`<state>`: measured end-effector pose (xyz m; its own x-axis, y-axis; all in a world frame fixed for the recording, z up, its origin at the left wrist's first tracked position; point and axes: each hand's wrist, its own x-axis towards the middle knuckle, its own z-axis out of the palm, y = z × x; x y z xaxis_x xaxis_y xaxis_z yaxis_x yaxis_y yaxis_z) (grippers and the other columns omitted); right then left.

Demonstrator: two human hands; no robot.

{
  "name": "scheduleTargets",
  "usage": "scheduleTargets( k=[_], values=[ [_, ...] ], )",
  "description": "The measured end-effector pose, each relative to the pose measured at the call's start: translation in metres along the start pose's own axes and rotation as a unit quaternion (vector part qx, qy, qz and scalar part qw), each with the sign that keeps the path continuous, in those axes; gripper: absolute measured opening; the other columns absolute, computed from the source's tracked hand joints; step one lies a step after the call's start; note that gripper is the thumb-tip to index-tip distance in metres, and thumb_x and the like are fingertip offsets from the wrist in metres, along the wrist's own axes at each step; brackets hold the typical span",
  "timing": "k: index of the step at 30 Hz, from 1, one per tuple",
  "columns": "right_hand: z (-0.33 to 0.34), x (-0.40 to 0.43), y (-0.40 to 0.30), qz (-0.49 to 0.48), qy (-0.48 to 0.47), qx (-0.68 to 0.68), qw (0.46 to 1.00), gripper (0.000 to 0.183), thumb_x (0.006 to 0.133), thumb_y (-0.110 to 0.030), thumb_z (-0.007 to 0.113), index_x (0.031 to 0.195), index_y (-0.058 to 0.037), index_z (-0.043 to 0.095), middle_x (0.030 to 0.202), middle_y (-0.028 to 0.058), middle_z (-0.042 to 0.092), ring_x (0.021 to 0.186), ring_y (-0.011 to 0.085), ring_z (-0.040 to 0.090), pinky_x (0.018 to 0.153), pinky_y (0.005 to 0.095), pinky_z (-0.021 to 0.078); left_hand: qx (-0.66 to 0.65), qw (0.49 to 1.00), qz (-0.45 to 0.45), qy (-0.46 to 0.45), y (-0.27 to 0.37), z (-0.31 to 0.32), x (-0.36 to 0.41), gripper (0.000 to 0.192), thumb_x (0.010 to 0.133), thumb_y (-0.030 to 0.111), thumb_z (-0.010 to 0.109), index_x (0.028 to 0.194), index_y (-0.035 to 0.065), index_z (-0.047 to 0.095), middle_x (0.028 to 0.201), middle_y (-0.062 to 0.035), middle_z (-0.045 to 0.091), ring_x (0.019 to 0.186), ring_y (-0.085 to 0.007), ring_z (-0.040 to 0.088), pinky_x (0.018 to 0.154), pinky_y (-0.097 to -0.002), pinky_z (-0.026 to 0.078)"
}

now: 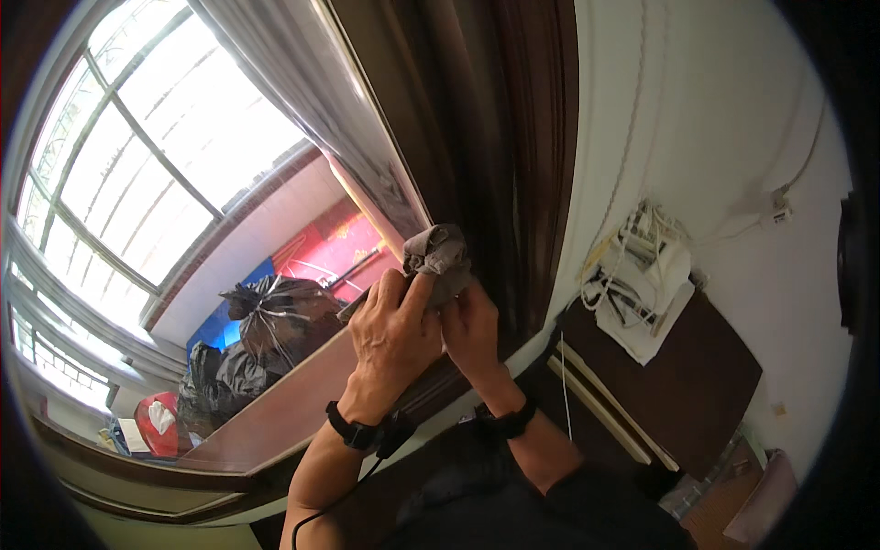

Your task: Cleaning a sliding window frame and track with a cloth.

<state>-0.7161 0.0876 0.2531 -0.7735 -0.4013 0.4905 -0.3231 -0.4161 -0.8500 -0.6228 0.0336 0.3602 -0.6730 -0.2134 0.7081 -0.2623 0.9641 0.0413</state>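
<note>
A crumpled grey-brown cloth (436, 251) is bunched up between my two hands. My left hand (395, 323) grips it from the left, with the back of the hand towards me and the index finger pressed into the folds. My right hand (473, 326) pinches its lower right part with curled fingers. Both hands are in front of the dark brown wooden frame (474, 137), close to the edge of the glass pane (302, 405). Whether the cloth touches the frame or glass, I cannot tell. Each wrist wears a black strap.
Through the glass are black plastic bags (282, 309), a grey curtain (275, 75) and a barred window (130, 151). On the right, a dark brown cabinet (694, 385) stands against the white wall (722, 103), with papers and white cord (643, 275) on top. A black cable (330, 505) runs along my left forearm.
</note>
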Motion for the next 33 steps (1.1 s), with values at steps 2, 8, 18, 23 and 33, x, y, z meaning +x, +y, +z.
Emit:
scheduleTargets(
  k=[2, 8, 18, 23, 33],
  values=[
    [-0.005, -0.016, 0.020, 0.019, -0.003, 0.004, 1.000, 0.028, 0.103, -0.012, 0.061, 0.128, 0.0006, 0.064, 0.102, 0.0237, 0.074, 0.088, 0.0314, 0.076, 0.076, 0.0414, 0.0592, 0.000, 1.000, -0.006, -0.031, -0.003, 0.019, -0.021, 0.039, 0.076, 0.007, 0.070, 0.116, 0.0107, 0.069, 0.092, -0.0121, 0.056, 0.084, -0.0318, 0.066, 0.066, -0.0432, 0.055],
    [-0.024, -0.063, 0.082, 0.111, 0.001, -0.056, 0.992, 0.032, 0.104, -0.021, 0.063, 0.128, -0.0004, 0.064, 0.108, 0.0232, 0.075, 0.094, 0.0343, 0.075, 0.081, 0.0452, 0.0588, -0.041, 0.992, -0.038, -0.113, 0.006, 0.070, -0.074, 0.027, 0.082, 0.007, 0.070, 0.108, 0.0097, 0.065, 0.093, -0.0135, 0.056, 0.086, -0.0342, 0.066, 0.066, -0.0448, 0.055],
    [-0.042, -0.125, 0.146, 0.363, -0.012, -0.024, 0.931, 0.031, 0.096, -0.011, 0.061, 0.123, 0.0032, 0.067, 0.106, 0.0093, 0.072, 0.094, 0.0193, 0.068, 0.081, 0.0357, 0.0571, -0.133, 0.951, -0.139, -0.242, -0.005, 0.121, -0.150, 0.048, 0.081, 0.011, 0.076, 0.128, 0.0146, 0.066, 0.106, -0.0173, 0.061, 0.101, -0.0401, 0.067, 0.078, -0.0516, 0.057],
    [-0.040, -0.118, 0.112, 0.378, 0.047, 0.080, 0.921, 0.033, 0.095, -0.007, 0.058, 0.126, 0.0004, 0.065, 0.106, 0.0041, 0.068, 0.091, 0.0155, 0.064, 0.080, 0.0321, 0.0559, -0.177, 0.941, -0.165, -0.236, 0.004, 0.105, -0.146, 0.055, 0.083, 0.009, 0.074, 0.137, 0.0128, 0.062, 0.113, -0.0189, 0.062, 0.104, -0.0422, 0.067, 0.082, -0.0502, 0.058],
    [-0.022, 0.025, -0.082, -0.094, 0.087, -0.044, 0.991, 0.045, 0.102, -0.008, 0.061, 0.144, 0.0070, 0.056, 0.132, 0.0226, 0.069, 0.117, 0.0296, 0.068, 0.102, 0.0397, 0.0540, -0.379, 0.924, -0.032, 0.048, 0.024, 0.003, 0.009, 0.067, 0.090, -0.005, 0.062, 0.156, 0.0019, 0.050, 0.130, -0.0246, 0.058, 0.111, -0.0442, 0.064, 0.088, -0.0448, 0.057]
  ],
)
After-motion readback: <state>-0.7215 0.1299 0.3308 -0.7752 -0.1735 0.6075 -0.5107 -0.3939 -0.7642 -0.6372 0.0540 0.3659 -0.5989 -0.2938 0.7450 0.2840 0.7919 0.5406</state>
